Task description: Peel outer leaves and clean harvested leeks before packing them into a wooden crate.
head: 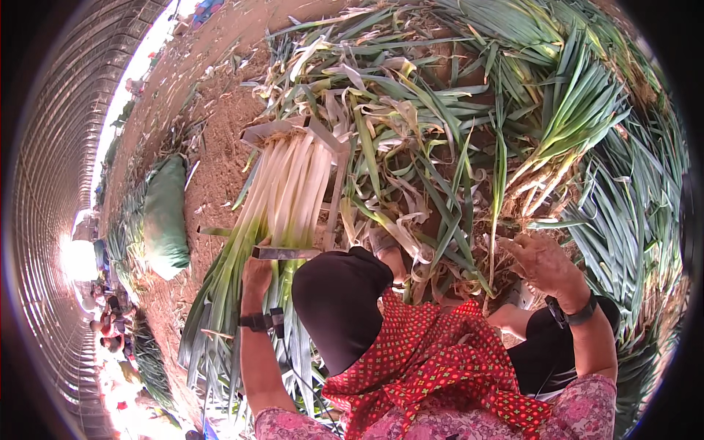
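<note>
My left hand [257, 269] is at the near end of a metal rack, touching the green part of a bundle of cleaned leeks [291, 187]; whether its fingers grip is hidden. The leeks' white shafts lie side by side in the metal rack [333, 192], root ends against its far plate, and their leaves hang towards me. On the right, my right hand [544, 261] is raised with bent fingers close to a single thin leek [495, 220], which stands upright in the view. Contact between them is unclear. Just beyond that hand lies a loose bunch of untrimmed leeks [577, 121] with earthy roots.
Stripped leaves [407, 110] litter the ground ahead. More leeks [632, 192] are piled at the right. A filled green sack [166, 217] lies on bare soil [220, 148] at the left. Several people [113, 324] are far off at the left, inside an arched tunnel structure.
</note>
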A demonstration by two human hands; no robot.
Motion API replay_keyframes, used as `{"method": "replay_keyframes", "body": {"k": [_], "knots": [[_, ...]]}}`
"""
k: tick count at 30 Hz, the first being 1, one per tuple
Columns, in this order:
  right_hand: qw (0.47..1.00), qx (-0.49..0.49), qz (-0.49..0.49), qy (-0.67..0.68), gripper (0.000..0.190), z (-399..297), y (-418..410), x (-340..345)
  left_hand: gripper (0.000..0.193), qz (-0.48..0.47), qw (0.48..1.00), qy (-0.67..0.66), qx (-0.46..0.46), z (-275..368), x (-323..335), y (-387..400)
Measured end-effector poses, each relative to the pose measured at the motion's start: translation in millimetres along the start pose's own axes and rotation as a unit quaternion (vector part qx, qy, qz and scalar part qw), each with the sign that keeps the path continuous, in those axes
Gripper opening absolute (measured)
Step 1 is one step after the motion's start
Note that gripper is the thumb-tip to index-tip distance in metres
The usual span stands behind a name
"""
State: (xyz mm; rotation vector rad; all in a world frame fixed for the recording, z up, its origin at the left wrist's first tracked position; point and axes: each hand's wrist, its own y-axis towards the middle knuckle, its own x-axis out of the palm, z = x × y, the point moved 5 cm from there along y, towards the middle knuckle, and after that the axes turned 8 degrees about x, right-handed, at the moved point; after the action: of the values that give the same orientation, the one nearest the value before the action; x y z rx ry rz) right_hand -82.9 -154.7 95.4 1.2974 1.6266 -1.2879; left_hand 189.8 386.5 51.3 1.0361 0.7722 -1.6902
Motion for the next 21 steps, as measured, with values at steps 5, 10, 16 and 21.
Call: {"method": "replay_keyframes", "body": {"k": [5, 10, 16, 21], "knots": [[1.000, 0.002, 0.012, 0.012, 0.058, 0.9, 0.4, -3.6, 0.043, -0.017, 0.988, -0.020, 0.153, 7.2, 32.6, 6.9], [0.999, -0.008, 0.038, -0.002, 0.054, 5.1, -7.5, -2.3, 0.040, -0.011, 0.971, 0.164, 0.174, 3.7, 37.6, -3.7], [0.989, -0.018, 0.136, 0.060, 0.046, 24.1, -26.3, -2.8, 0.069, -0.128, 0.837, -0.523, -0.095, -33.4, 34.8, 3.4], [0.988, 0.019, 0.148, 0.040, 0.040, 30.3, -43.8, 0.3, 0.045, -0.077, 0.950, 0.232, 0.192, 30.7, -54.0, 41.6]]}}
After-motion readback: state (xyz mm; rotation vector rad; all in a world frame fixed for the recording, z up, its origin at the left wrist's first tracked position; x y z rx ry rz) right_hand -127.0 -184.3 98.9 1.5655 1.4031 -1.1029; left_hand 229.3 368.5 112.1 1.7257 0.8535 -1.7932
